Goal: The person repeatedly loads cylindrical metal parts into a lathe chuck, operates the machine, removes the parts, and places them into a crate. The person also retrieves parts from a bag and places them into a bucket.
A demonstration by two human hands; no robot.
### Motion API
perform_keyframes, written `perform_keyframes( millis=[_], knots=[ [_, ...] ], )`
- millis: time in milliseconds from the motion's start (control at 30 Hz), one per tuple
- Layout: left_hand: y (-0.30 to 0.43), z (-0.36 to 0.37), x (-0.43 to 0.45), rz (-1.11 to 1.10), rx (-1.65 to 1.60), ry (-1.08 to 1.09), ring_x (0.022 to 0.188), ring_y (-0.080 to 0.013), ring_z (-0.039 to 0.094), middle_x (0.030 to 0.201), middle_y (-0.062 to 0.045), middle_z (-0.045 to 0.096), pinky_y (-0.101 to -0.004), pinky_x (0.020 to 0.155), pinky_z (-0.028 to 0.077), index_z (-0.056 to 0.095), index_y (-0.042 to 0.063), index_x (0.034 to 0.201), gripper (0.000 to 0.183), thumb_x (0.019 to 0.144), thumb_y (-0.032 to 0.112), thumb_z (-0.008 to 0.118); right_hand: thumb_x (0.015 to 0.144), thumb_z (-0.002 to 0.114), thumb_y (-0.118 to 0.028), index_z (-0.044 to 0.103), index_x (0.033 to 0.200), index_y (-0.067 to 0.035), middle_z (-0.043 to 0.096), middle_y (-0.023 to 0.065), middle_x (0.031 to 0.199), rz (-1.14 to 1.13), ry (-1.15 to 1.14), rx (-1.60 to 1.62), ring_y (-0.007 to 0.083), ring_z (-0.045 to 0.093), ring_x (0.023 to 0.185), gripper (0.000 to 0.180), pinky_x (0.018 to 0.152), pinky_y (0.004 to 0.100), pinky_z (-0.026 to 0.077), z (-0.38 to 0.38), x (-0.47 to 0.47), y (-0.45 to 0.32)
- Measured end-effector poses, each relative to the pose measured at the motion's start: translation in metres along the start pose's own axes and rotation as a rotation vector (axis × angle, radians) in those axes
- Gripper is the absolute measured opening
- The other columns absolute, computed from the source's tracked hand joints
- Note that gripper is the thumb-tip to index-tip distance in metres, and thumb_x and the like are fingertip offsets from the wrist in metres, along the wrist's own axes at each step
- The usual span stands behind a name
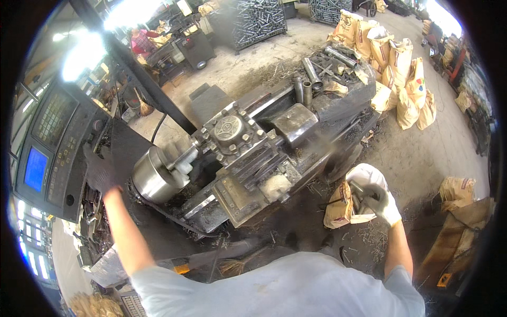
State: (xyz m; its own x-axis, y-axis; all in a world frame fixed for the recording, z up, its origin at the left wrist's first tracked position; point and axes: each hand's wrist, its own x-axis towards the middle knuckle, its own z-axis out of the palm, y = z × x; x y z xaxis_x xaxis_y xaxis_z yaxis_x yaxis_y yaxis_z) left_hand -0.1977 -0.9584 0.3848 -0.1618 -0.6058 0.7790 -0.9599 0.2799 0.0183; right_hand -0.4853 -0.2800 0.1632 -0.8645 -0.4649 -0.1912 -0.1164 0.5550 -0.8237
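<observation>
My left hand (102,170), in a dark glove, is at the edge of the lathe's control panel (59,158), fingers apart, with nothing visible in it. Whether it touches the panel is unclear. My right hand (378,200), in a white glove with a dark palm, is over an open paper sack (338,208). Its fingers are curled beside grey metal cylinders (356,194) at the sack's mouth; whether it grips one cannot be made out. Between my hands stands a metal lathe with a shiny chuck (152,174) and a square tool post (227,128).
Metal tubes (312,73) and scraps lie on the lathe's far end. Filled paper sacks (400,55) are stacked beyond it. Metal shavings (372,237) litter the floor, where a straw broom (239,263) lies. A wire crate of metal parts (259,20) and another person (142,41) are farther back.
</observation>
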Motion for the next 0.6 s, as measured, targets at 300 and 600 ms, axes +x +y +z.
perform_keyframes(
  millis=[300,600],
  knots=[
    [0.215,-0.106,-0.447,0.726,-0.965,-1.236,0.109,-0.0313,0.073,0.114,-0.018,0.076,-0.0426,0.096,0.056,0.074,0.005,0.121,0.037,0.099,0.033,0.068,0.091,0.071,-0.016,0.075,0.122,0.002,0.08,0.0159,0.11,0.459,0.161,0.068,0.0205,0.076,0.089,0.037,0.083,0.0354,0.06,-0.026,-0.069,0.222],
    [0.379,0.014,-0.7,0.767,-0.716,-1.851,0.112,-0.0382,0.071,0.125,-0.023,0.074,-0.0469,0.099,0.054,0.069,0.005,0.133,0.054,0.098,0.046,0.068,0.094,0.081,-0.034,0.037,0.163,-0.008,0.071,0.0146,0.137,0.851,0.092,0.675,0.035,0.072,0.117,0.086,0.091,0.0505,0.062,0.017,-0.073,0.393]
  ],
)
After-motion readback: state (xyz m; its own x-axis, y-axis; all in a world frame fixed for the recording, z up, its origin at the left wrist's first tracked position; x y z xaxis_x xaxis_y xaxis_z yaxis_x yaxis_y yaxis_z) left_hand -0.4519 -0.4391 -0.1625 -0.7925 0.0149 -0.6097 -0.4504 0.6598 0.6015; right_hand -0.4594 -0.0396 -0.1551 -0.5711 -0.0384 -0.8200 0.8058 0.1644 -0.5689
